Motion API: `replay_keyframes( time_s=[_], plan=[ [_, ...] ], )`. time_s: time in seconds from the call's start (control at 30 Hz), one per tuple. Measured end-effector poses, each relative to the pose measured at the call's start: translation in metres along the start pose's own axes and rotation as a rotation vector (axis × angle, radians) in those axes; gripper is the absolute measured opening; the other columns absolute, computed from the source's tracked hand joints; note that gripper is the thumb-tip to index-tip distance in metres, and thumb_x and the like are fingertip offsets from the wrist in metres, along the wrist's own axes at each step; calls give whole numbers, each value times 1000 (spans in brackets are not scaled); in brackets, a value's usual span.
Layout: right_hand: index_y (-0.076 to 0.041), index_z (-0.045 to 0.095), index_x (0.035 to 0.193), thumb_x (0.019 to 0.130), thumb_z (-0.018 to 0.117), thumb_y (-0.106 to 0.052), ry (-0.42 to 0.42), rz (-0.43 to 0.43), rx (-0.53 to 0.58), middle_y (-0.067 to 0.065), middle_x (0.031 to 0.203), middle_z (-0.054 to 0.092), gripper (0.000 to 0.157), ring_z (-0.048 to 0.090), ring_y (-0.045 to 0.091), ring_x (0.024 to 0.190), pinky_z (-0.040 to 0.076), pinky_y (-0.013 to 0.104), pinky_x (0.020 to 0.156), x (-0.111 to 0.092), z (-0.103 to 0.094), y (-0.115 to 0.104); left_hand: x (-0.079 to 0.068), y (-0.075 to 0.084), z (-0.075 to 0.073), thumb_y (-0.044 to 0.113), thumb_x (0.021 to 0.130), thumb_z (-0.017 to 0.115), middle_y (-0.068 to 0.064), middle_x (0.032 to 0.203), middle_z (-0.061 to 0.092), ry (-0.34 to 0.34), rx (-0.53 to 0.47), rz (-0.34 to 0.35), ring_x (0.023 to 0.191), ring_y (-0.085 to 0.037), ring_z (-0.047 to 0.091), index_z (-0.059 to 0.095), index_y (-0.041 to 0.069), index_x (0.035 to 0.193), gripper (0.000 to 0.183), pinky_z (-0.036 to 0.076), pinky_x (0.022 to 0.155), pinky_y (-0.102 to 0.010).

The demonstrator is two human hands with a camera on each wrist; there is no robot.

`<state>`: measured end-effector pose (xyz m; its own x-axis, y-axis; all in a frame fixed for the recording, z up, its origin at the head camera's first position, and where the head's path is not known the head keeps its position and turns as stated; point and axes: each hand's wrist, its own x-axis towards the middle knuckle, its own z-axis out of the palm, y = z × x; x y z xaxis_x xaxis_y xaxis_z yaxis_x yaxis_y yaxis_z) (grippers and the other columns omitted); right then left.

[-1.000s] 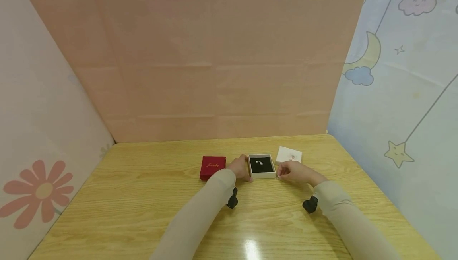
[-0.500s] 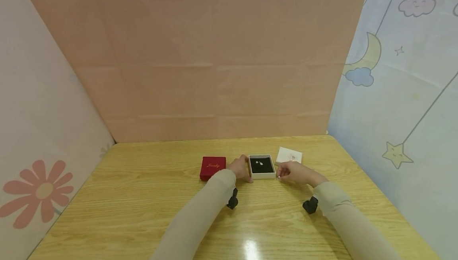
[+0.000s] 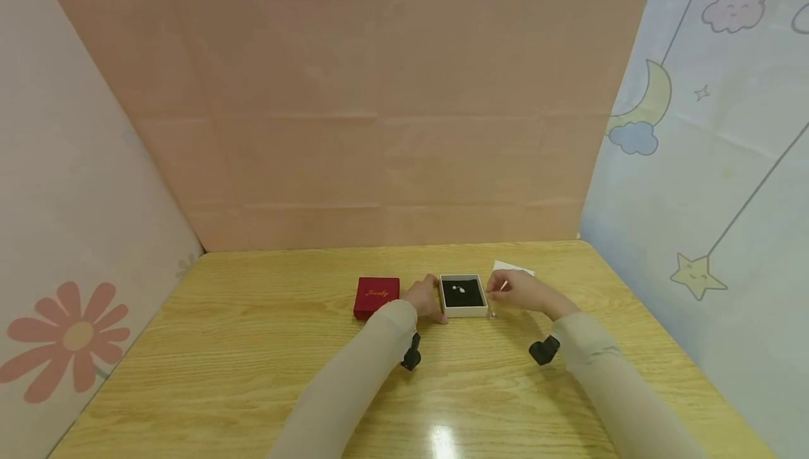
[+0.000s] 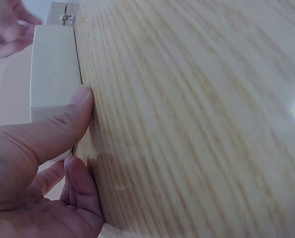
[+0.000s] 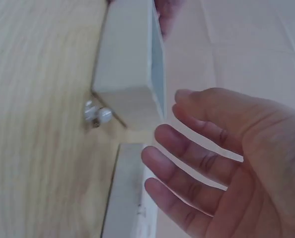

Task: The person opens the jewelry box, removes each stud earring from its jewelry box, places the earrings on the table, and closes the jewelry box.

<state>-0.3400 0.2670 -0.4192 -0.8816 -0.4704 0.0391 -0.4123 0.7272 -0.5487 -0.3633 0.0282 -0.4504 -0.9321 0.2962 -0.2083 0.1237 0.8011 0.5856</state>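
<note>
In the head view, a white jewelry box point(image 3: 466, 311) stands uncovered, its black lining bearing a pearl earring point(image 3: 461, 290). My left hand point(image 3: 423, 297) holds the box at its left side. The left wrist view shows the thumb point(image 4: 80, 101) against the box's front wall, with the fingers curled at the left end. Beside the box's front right corner, another pearl earring point(image 5: 100, 114) lies on the table. Above and behind that earring, my right hand point(image 3: 521, 289) hovers close to the box's right wall, fingers loosely bent and nothing between them point(image 5: 222, 148).
Partly behind my right hand lies the white lid point(image 3: 513, 267). Left of my left hand sits a dark red jewelry box point(image 3: 376, 296) with gold lettering. The wooden table point(image 3: 208, 347) meets a pink backdrop point(image 3: 379, 164) at the far edge.
My right hand has let go of the pearl earring at the box's front right corner and moved up and back from it, now covering more of the lid. The left hand stays put.
</note>
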Motion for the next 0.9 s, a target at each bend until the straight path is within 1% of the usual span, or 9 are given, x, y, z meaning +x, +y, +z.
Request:
replay_keyframes(
  time_s=[0.1, 0.2, 0.33, 0.43, 0.53, 0.6, 0.7, 0.8, 0.9],
  plan=[
    [-6, 63, 97, 95, 62, -14, 45, 11, 3, 4, 92, 64, 8, 61, 16, 83, 50, 33, 71, 5, -3, -7, -2, 2, 0, 23, 67, 90, -14, 124, 60, 3, 1, 2, 111, -27, 57, 46, 11, 134, 81, 46, 97, -43],
    [-6, 62, 104, 97, 59, -16, 87, 22, 20, 7, 102, 65, 13, 62, 23, 94, 52, 41, 80, 12, -4, -13, -3, 3, -1, 24, 67, 90, -14, 124, 60, 6, 4, 0, 111, -27, 58, 46, 11, 134, 81, 46, 97, -43],
    [-6, 61, 115, 97, 59, -18, 137, 24, 61, 13, 120, 61, 22, 56, 35, 113, 44, 53, 96, 23, 0, -15, -3, 3, -1, 24, 66, 90, -14, 124, 60, 5, 4, -6, 111, -27, 57, 46, 12, 134, 81, 46, 97, -44],
    [-6, 59, 124, 96, 60, -17, 152, 17, 98, 16, 132, 56, 30, 48, 40, 125, 37, 57, 103, 31, 4, -15, -2, 2, -1, 23, 66, 90, -14, 124, 60, 2, -4, -8, 111, -28, 57, 46, 12, 134, 82, 46, 97, -45],
    [-8, 56, 131, 96, 60, -16, 130, 12, 125, 18, 140, 50, 36, 40, 42, 132, 33, 60, 106, 37, 9, -15, -1, 2, -1, 23, 66, 91, -14, 124, 60, 0, -6, -4, 110, -28, 58, 46, 12, 133, 82, 46, 96, -45],
    [-6, 54, 134, 96, 60, -15, 101, 12, 137, 20, 143, 46, 39, 36, 43, 135, 31, 62, 106, 40, 12, -16, 0, 2, -1, 24, 66, 91, -13, 123, 61, -4, -5, -7, 110, -27, 58, 46, 12, 133, 81, 46, 96, -45],
    [-4, 54, 134, 96, 61, -15, 49, 33, 158, 21, 145, 42, 40, 34, 44, 136, 32, 62, 105, 43, 16, -16, 0, 3, -1, 25, 66, 91, -13, 123, 61, -7, 2, -9, 109, -26, 58, 46, 13, 132, 81, 46, 96, -44],
    [-5, 59, 127, 94, 63, -16, 14, 44, 154, 21, 140, 47, 35, 40, 42, 133, 38, 57, 103, 47, 21, -15, -2, 4, -2, 25, 66, 91, -13, 122, 61, -9, 6, -7, 107, -26, 58, 46, 12, 132, 81, 46, 95, -44],
    [-9, 63, 115, 93, 65, -17, 5, 40, 118, 17, 131, 55, 24, 49, 37, 124, 44, 52, 98, 49, 26, -13, -3, 6, -3, 25, 66, 90, -13, 121, 61, -9, 12, 0, 107, -26, 59, 46, 12, 133, 81, 47, 95, -44]
  ],
)
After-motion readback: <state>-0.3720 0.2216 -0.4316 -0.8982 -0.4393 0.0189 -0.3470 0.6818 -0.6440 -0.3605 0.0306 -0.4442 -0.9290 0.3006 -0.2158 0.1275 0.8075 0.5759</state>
